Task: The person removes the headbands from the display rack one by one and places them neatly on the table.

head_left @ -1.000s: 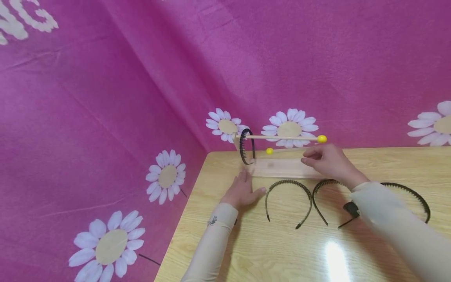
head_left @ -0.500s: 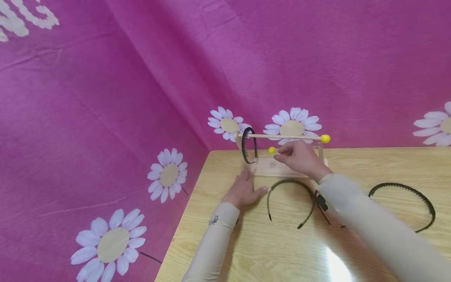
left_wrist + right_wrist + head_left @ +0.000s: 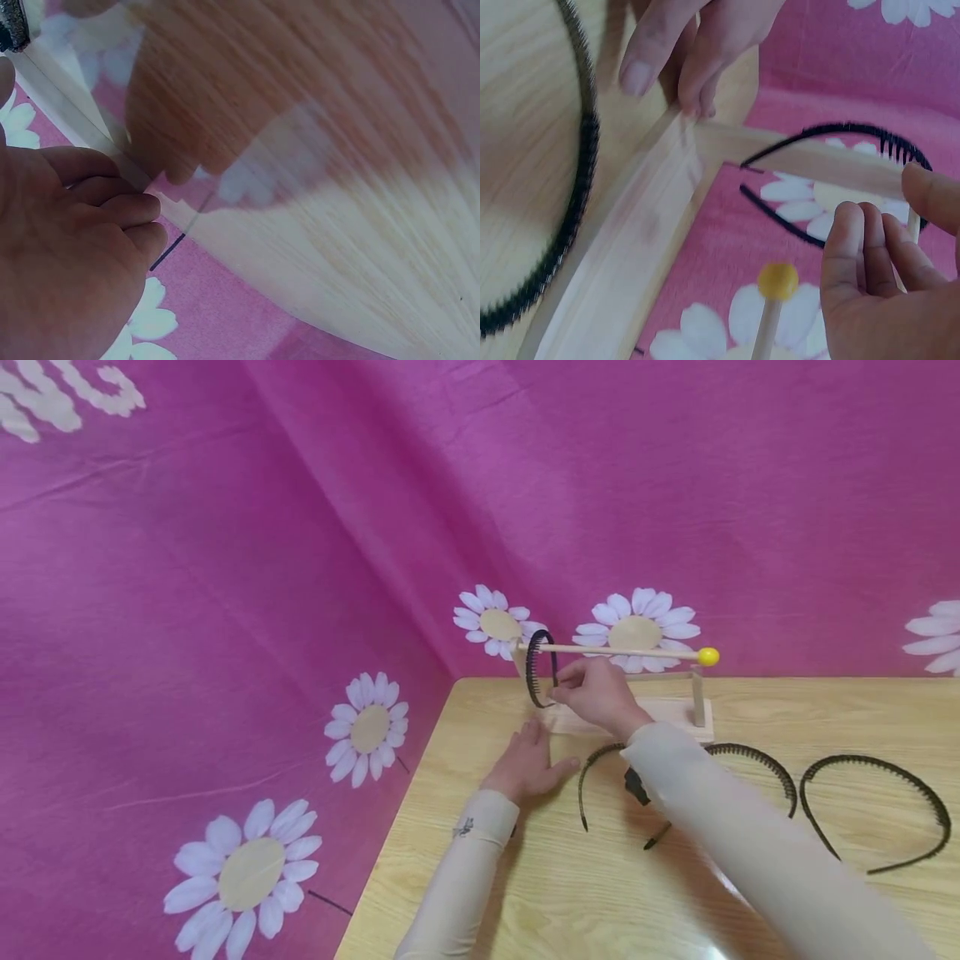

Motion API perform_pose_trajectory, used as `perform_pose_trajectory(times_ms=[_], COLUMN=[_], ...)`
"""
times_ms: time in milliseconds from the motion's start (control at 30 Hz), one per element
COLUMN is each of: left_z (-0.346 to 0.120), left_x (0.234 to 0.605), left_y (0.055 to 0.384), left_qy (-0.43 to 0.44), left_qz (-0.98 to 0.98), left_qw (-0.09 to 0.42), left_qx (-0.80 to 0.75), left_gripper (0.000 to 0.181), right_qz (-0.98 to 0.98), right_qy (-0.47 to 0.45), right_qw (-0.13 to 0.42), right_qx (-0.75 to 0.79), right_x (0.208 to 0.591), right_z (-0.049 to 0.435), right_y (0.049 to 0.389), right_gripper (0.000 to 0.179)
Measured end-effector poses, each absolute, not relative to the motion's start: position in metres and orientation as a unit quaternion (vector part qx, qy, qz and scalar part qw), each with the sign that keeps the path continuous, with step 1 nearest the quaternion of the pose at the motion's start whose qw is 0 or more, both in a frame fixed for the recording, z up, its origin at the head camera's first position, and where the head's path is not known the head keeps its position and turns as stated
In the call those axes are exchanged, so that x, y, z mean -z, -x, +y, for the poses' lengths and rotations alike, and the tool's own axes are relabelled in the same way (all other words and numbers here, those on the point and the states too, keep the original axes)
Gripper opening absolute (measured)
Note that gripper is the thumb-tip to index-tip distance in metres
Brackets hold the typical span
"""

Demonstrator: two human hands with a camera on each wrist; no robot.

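A wooden stand (image 3: 675,714) with two rods tipped by yellow balls is at the table's back edge. On its upper rod (image 3: 622,650) hangs a black toothed headband (image 3: 532,668). My right hand (image 3: 600,693) is at this headband's right side, thumb and fingers apart in the right wrist view, where the headband (image 3: 840,129) runs behind them. Beside the stand's left end, my left hand (image 3: 525,764) rests with extended fingers; the right wrist view puts its fingertips at the base corner. The lower rod's yellow ball (image 3: 778,281) shows only in the right wrist view.
Three more headbands lie on the table (image 3: 570,893) in front of the stand: a left one (image 3: 582,789) partly under my right forearm, a middle one (image 3: 757,756) and a right one (image 3: 941,814). A pink cloth (image 3: 375,527) with white flowers hangs behind.
My right hand has moved left across the front of the stand, from its right part to the hanging headband. My left hand has stayed by the base. The view has shifted slightly.
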State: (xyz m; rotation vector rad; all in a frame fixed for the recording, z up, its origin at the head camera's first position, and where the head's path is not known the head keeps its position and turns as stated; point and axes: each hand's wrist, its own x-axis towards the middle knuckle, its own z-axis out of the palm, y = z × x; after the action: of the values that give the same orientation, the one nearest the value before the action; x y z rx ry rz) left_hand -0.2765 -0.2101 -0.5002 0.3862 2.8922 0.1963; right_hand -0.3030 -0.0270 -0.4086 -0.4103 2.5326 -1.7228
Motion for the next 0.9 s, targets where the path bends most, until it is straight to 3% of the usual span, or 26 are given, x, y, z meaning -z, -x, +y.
perform_pose_trajectory(times_ms=[300,733,900], left_z=[-0.207,-0.206,-0.21], left_x=[0.504,0.5,0.5], left_y=[0.28,0.279,0.278], left_qy=[-0.144,-0.146,-0.146], left_qz=[0.984,0.983,0.984], left_qw=[0.078,0.092,0.089], left_qx=[-0.065,-0.055,-0.053], left_gripper=[0.095,0.087,0.087], right_qz=[0.816,0.809,0.815], right_qy=[0.076,0.052,0.061], right_qw=[0.023,0.028,0.012], right_qx=[0.573,0.585,0.577], right_x=[0.407,0.406,0.405], right_z=[-0.059,-0.067,-0.069], right_y=[0.303,0.302,0.301], right_gripper=[0.039,0.034,0.024])
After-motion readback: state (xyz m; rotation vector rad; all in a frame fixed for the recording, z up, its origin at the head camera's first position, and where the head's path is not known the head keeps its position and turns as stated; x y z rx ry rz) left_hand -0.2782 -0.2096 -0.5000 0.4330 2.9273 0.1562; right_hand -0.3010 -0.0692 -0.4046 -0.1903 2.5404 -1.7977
